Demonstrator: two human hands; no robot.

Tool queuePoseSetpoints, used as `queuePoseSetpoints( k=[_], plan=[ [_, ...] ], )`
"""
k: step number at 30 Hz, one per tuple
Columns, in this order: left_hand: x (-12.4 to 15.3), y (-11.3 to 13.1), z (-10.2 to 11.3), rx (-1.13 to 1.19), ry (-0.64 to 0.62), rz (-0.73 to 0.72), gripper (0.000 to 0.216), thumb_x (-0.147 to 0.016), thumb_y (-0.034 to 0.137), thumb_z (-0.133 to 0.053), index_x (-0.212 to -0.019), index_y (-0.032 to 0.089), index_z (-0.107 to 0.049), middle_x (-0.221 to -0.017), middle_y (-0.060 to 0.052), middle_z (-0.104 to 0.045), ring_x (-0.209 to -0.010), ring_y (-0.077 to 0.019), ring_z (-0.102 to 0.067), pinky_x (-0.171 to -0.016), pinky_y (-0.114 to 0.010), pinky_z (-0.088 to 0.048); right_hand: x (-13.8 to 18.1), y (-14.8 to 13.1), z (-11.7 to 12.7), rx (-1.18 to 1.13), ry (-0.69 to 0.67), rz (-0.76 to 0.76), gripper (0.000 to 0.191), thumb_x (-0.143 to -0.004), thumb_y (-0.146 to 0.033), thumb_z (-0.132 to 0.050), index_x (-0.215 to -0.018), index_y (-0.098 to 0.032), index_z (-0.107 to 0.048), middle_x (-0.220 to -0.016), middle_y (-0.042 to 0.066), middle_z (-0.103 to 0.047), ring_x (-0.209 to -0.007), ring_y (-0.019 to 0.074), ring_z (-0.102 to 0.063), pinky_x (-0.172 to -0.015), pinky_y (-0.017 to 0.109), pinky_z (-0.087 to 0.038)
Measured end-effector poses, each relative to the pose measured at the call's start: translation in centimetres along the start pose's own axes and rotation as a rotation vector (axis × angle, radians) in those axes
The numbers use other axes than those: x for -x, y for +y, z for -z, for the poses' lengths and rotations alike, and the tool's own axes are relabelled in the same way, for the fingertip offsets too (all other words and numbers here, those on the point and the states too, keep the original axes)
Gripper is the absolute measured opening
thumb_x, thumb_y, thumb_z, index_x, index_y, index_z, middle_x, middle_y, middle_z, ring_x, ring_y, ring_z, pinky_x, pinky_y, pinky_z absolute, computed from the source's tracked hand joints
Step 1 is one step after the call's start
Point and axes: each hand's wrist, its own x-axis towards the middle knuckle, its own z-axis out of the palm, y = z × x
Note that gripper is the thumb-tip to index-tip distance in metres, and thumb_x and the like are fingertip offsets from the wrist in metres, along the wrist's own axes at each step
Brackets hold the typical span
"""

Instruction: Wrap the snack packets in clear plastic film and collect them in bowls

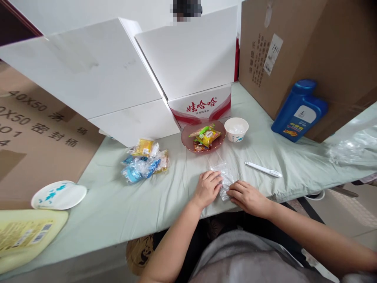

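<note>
A clear, crinkled piece of plastic point(226, 184), which looks like bubble wrap, lies near the front edge of the table. My left hand point(207, 188) has its bent fingers closed on the plastic's left edge. From the other side, the fingers of my right hand point(246, 196) are closed on the lower right edge. Beyond my hands stands a pinkish glass bowl point(188, 146) with several wrapped snacks point(207, 136). Beside it is a white paper bowl point(236, 133) holding something clear. To the right lies a white utility knife point(263, 169).
Wrapped snack packets point(144, 161) are piled left of the bowl. Farther left are a tipped paper bowl point(60, 195) and a yellow container point(29, 237). White boxes point(188, 59) line the back. A blue bottle point(300, 112) leans by a large carton point(273, 47); more clear plastic point(353, 143) lies right.
</note>
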Motion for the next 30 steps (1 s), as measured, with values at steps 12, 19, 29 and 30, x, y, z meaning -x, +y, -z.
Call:
queuePoseSetpoints(
  k=[12, 19, 29, 30],
  plan=[
    [0.5, -0.5, -0.2, 0.220, 0.074, -0.031, 0.032, -0.092, 0.031, -0.052, -0.123, 0.021, -0.055, -0.120, -0.010, -0.060, -0.107, -0.0227, -0.059, -0.095, -0.043, -0.048, -1.7, -1.0, 1.0, -0.012, 0.000, 0.165, 0.020, -0.096, -0.017, -0.038, -0.101, -0.015, -0.058, -0.088, 0.008, -0.064, -0.080, 0.0169, -0.057, -0.073, 0.030, -0.044],
    [0.9, -1.1, -0.8, 0.245, 0.145, 0.071, 0.072, -0.085, 0.005, -0.041, -0.149, 0.025, -0.012, -0.139, -0.015, -0.043, -0.111, -0.0203, -0.058, -0.094, -0.040, -0.051, -6.8, 1.8, 1.2, 0.099, -0.050, -0.236, 0.024, -0.099, -0.023, -0.036, -0.105, -0.016, -0.058, -0.093, 0.008, -0.066, -0.078, 0.0170, -0.062, -0.064, 0.026, -0.039],
    [0.3, -0.5, -0.2, 0.110, 0.108, 0.092, 0.019, -0.091, 0.017, -0.048, -0.102, 0.018, -0.063, -0.115, -0.010, -0.059, -0.107, -0.0229, -0.055, -0.094, -0.043, -0.049, -7.7, 2.5, -1.1, 0.255, -0.138, -0.319, 0.025, -0.098, -0.026, -0.039, -0.100, -0.015, -0.061, -0.093, 0.011, -0.063, -0.083, 0.0212, -0.059, -0.067, 0.029, -0.038],
    [0.2, -0.5, -0.2, 0.073, 0.101, 0.112, 0.014, -0.090, 0.019, -0.052, -0.097, 0.018, -0.064, -0.110, -0.009, -0.061, -0.105, -0.0239, -0.055, -0.093, -0.044, -0.049, -7.6, 2.6, -1.1, 0.268, -0.118, -0.327, 0.025, -0.098, -0.027, -0.039, -0.099, -0.015, -0.061, -0.094, 0.011, -0.063, -0.086, 0.0225, -0.058, -0.069, 0.030, -0.039]
  ],
)
